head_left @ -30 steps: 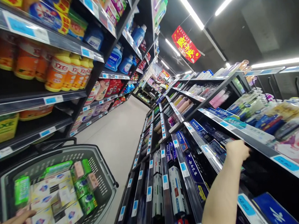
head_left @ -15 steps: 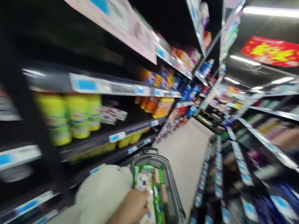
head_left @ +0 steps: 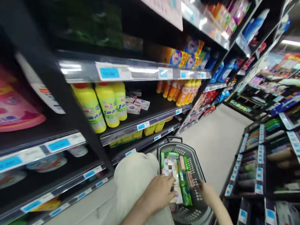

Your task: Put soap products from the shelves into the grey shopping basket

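Observation:
A dark grey shopping basket [head_left: 193,215] stands low in front of me, holding several small packs. A column of white packs [head_left: 174,172] lies on its left side, with green packs [head_left: 186,195] alongside and pink packs [head_left: 190,179] further right. My left hand [head_left: 163,191] rests over the white packs, thumb and fingers apart, with nothing visibly gripped. At the basket's right side, my right hand [head_left: 207,192] reaches inward over the rim. Its fingertips are blurred near the pink packs, so whether they hold anything is unclear.
Shelving on the left carries yellow bottles [head_left: 108,106], small boxes [head_left: 137,104], orange bottles [head_left: 185,92] and a pink jug [head_left: 11,102]. A black shelf post [head_left: 72,106] stands between bays. Pale floor [head_left: 210,136] runs ahead, beside low racks [head_left: 256,167] on the right.
My view has turned left and down, and the basket appears further right. My right hand has come into view at the basket's right side. My left hand stays over the white packs.

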Tool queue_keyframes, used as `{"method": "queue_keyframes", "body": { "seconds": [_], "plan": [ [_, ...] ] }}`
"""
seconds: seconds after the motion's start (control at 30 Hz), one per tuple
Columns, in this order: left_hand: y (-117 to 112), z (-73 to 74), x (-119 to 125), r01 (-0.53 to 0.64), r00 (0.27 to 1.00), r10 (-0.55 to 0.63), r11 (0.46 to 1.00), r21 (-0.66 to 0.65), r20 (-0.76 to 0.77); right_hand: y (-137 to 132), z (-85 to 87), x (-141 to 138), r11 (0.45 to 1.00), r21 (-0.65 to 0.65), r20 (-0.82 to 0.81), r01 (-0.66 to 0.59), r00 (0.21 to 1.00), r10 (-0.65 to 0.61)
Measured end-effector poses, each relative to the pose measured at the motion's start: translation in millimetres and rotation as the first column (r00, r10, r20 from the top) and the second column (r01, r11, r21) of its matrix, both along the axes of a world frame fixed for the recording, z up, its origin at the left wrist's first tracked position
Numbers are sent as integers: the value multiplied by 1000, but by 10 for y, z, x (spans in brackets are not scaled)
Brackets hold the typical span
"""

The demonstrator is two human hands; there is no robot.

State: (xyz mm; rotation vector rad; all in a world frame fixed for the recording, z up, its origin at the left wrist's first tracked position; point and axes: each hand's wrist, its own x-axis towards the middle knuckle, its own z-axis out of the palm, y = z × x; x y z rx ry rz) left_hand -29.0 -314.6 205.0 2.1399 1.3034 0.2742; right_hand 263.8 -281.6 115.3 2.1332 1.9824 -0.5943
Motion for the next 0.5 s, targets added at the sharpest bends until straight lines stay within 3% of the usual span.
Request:
{"method": "queue_keyframes", "body": {
  "seconds": [0.1,0.2,0.3,0.4,0.5],
  "plan": [
    [4,-18,29,15,1000,-16,999,-37,-21,-9,-977,-200,983,-184,-12,30,999,-33],
    [16,-49,90,46,996,-51,996,-75,-67,6,-1662,-292,954,-283,-69,102,990,-126],
    [72,-95,169,56,989,-68,994,-94,-133,111,-2081,-352,935,-306,-95,179,972,-217],
    [139,-229,241,87,966,-112,989,-116,-231,303,-2336,-377,936,-262,-92,236,959,-268],
    [163,-472,268,163,946,-144,986,45,-292,533,-2508,-347,924,-220,-38,313,944,-329]
  ]
}}
